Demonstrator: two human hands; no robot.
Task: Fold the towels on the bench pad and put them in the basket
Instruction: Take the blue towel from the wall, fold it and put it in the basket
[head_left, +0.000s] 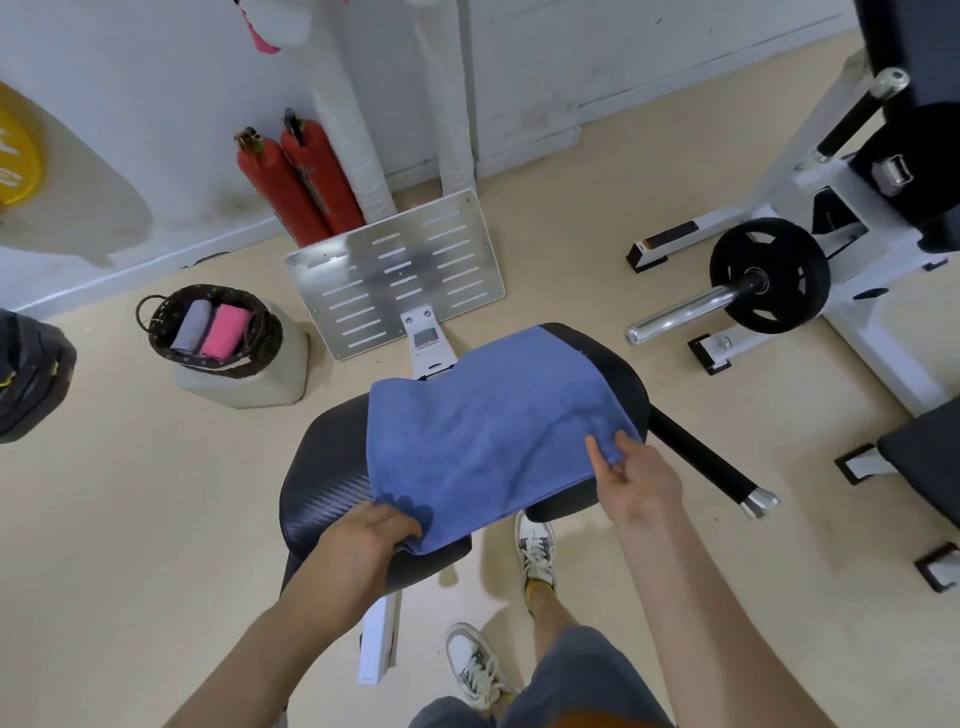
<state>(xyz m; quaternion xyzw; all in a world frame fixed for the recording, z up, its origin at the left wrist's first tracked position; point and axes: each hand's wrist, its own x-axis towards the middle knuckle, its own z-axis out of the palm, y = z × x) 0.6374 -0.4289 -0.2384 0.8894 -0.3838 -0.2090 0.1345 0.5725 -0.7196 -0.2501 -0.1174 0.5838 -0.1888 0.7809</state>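
Room: beige floor, white wall, two red extinguishers (298, 182) against it, one weight plate (769, 275) on a bar.
Bench pad (332, 467): black, one, towel spread over it.
Blue towel (488, 436): one, flat, long axis from the pad's near-left edge to its far-right corner.
Basket (208, 325): dark wicker, on the floor far left; holds two folded towels, grey (191, 322) and pink (224, 330).
Left hand (363, 540): pinching the towel's near-left corner.
Right hand (639, 480): gripping the near-right corner.

Both arms extended forward. Left hand (363, 540) fingers curled, gripping cloth at near-left corner. Right hand (636, 480) pinching the near-right corner, thumb on top.
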